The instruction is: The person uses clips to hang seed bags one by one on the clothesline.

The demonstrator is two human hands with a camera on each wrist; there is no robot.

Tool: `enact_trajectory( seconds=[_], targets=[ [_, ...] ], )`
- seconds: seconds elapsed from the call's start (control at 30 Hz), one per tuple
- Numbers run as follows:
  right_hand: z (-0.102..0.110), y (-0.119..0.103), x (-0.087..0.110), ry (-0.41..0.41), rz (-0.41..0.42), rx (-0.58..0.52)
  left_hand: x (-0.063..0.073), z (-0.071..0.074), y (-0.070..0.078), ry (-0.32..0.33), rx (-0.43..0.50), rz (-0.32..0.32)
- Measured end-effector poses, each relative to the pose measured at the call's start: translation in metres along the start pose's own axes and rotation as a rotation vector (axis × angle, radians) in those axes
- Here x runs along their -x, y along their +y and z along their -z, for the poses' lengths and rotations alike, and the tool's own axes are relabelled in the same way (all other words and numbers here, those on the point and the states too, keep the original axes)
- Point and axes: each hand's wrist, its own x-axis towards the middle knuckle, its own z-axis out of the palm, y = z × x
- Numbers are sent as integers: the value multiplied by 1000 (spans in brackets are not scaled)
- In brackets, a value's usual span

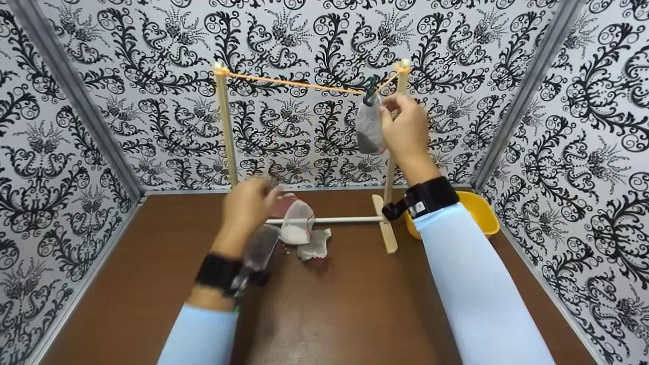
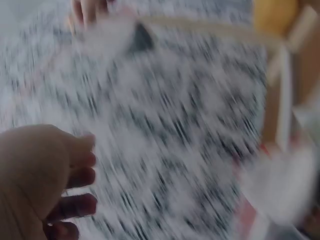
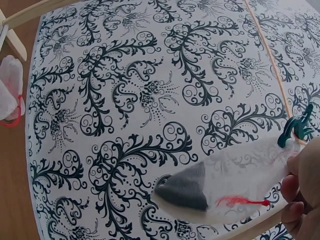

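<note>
Two hands up at a little wooden drying frame (image 1: 226, 132), and my read is that the step in hand is pegging up a small piece of laundry. It's a sheer white sock-like piece (image 3: 245, 165) with a dark grey patch and a wispy red strand (image 3: 237, 201), hanging near the right end of the orange line (image 1: 294, 83). A dark green clip (image 3: 299, 129) sits on the line right at its top edge. The line dips at that spot.

Right hand (image 1: 407, 124) has the narrow grip: thumb and fingertips pinch the fabric just beside the clip. Left hand (image 1: 247, 207) is lower down and pretty blurry, but the left wrist view shows loosely bent fingers with nothing in them, well apart from the hanging piece.

More sheer pieces lie bunched on the table (image 1: 329, 314) around the white crossbar (image 1: 350, 220), one whitish (image 1: 297, 223), one greyish (image 1: 315, 246). Yellow basin (image 1: 479, 215) is by the frame's right foot, partly behind the right forearm.

Can't tell if the clip has properly bitten the cloth. So I'd say the next move calls for checking that hold before the right hand lets go, then the left picking another piece off the pile.
</note>
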Motion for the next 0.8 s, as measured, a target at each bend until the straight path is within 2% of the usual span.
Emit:
enact_trajectory(
  seconds=[0.07, 0.17, 0.23, 0.3, 0.4, 0.5, 0.7, 0.8],
  targets=[
    [-2, 3, 1, 7, -9, -12, 19, -10, -41, -46, 17, 109],
    [-4, 7, 3, 18, -31, -30, 45, -22, -94, -94, 42, 213],
    [-4, 9, 5, 21, -40, -43, 60, -29, -120, -125, 49, 262],
    [-3, 10, 7, 25, -41, -62, 74, -35, -139, -164, 48, 291],
    [0, 15, 12, 51, -37, -107, 87, -42, -153, -231, 46, 307],
    [7, 26, 16, 82, -53, -150, 93, -46, -158, -277, 44, 296],
    [21, 63, 27, 174, -109, -169, 95, -47, -158, -294, 24, 301],
    [30, 87, 31, 138, -182, -105, 93, -48, -157, -303, 25, 304]
  ],
)
